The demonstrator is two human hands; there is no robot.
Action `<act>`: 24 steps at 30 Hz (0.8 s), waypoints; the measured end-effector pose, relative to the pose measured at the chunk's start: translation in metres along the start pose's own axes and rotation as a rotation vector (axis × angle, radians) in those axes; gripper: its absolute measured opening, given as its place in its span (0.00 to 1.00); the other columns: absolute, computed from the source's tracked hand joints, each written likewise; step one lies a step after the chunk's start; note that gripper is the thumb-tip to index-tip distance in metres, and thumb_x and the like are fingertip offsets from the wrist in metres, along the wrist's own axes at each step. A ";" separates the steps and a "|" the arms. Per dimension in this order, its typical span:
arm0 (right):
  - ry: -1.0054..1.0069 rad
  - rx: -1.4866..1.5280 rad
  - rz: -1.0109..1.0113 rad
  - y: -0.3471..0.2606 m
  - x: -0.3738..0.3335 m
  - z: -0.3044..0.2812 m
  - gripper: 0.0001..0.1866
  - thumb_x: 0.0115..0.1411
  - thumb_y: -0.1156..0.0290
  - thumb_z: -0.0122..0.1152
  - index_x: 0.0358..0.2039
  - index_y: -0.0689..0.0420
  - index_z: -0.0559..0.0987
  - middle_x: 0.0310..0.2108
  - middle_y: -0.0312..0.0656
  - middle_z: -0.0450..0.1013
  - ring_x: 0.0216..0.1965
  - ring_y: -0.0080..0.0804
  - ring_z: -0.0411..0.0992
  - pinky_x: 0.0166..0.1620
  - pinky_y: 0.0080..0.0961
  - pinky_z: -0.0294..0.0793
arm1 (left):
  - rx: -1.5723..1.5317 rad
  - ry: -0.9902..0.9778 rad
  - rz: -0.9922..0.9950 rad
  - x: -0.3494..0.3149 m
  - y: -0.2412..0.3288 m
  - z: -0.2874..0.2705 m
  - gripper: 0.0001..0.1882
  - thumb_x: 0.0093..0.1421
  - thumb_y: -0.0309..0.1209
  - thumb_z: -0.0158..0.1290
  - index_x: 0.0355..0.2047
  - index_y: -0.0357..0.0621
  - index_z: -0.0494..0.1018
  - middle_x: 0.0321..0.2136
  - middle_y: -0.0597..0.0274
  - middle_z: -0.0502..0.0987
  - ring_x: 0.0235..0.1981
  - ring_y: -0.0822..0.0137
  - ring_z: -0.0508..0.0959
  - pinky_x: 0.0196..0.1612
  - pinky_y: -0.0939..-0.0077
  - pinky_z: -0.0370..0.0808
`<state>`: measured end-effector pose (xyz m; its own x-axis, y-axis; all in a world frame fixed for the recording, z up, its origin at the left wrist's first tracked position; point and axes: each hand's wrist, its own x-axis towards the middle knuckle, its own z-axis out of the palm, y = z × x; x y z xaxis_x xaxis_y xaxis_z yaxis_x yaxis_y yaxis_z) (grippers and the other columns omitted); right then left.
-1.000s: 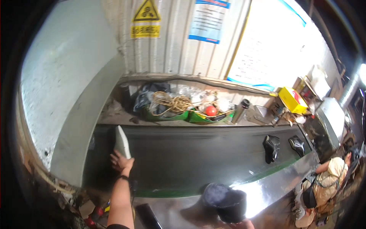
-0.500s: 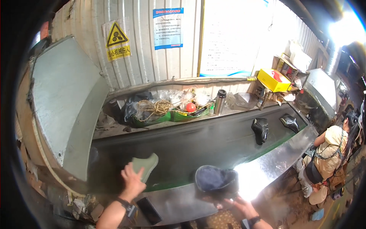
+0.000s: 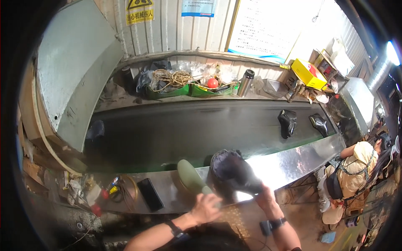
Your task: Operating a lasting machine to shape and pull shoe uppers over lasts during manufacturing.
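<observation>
My left hand, somewhat blurred, is closed round one end of a pale green foot-shaped form, which looks like a shoe last. Its broad end points up and left, over the metal ledge. Just to the right, my right hand grips a dark shoe with a fuzzy dark lining, its opening tipped upward. The last and the shoe are close together but apart. Behind them runs a black conveyor belt carrying two glossy black shoes, a nearer one and a farther one.
A phone lies on the metal ledge, left of my hands. Another dark item sits by the left metal hood. Behind the belt stand green bins, a steel flask and a yellow box. A person sits at right.
My left hand has brought the green last from above the belt right and nearer to me, beside the shoe. My right hand now grips the shoe, which has tilted. The view has dipped.
</observation>
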<state>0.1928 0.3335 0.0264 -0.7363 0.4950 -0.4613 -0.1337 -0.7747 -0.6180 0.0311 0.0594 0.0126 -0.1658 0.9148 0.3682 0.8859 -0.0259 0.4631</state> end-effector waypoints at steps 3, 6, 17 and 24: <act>-0.130 -0.737 -0.352 -0.004 -0.037 0.040 0.34 0.69 0.65 0.58 0.72 0.57 0.59 0.50 0.41 0.75 0.49 0.32 0.74 0.55 0.28 0.73 | -0.769 0.448 -0.668 0.014 -0.015 -0.040 0.13 0.62 0.39 0.60 0.43 0.48 0.81 0.43 0.60 0.80 0.47 0.61 0.78 0.54 0.65 0.71; -0.434 -1.434 -0.526 0.014 -0.081 0.074 0.34 0.62 0.66 0.67 0.66 0.63 0.69 0.27 0.32 0.71 0.28 0.26 0.69 0.45 0.32 0.75 | -1.758 0.410 -1.364 0.003 -0.091 -0.079 0.37 0.62 0.56 0.56 0.57 0.34 0.70 0.50 0.54 0.75 0.52 0.61 0.74 0.53 0.64 0.75; -0.446 -1.366 -0.913 0.159 -0.037 0.067 0.53 0.44 0.68 0.81 0.67 0.65 0.59 0.63 0.56 0.57 0.64 0.56 0.60 0.66 0.50 0.65 | -0.148 0.513 -1.054 0.023 -0.187 -0.040 0.13 0.62 0.38 0.60 0.30 0.41 0.82 0.35 0.49 0.83 0.38 0.52 0.81 0.44 0.58 0.76; -0.450 -1.125 -0.399 0.149 -0.042 0.025 0.74 0.41 0.63 0.85 0.72 0.63 0.34 0.70 0.60 0.50 0.71 0.45 0.53 0.70 0.38 0.57 | -0.011 0.340 -1.237 -0.002 -0.158 -0.026 0.24 0.63 0.48 0.56 0.29 0.35 0.80 0.29 0.42 0.80 0.37 0.43 0.80 0.42 0.51 0.74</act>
<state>0.1870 0.1875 -0.0309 -0.9633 0.2686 -0.0005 0.0742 0.2645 -0.9615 -0.1197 0.0515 -0.0404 -0.9751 0.1838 -0.1238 0.0606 0.7585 0.6489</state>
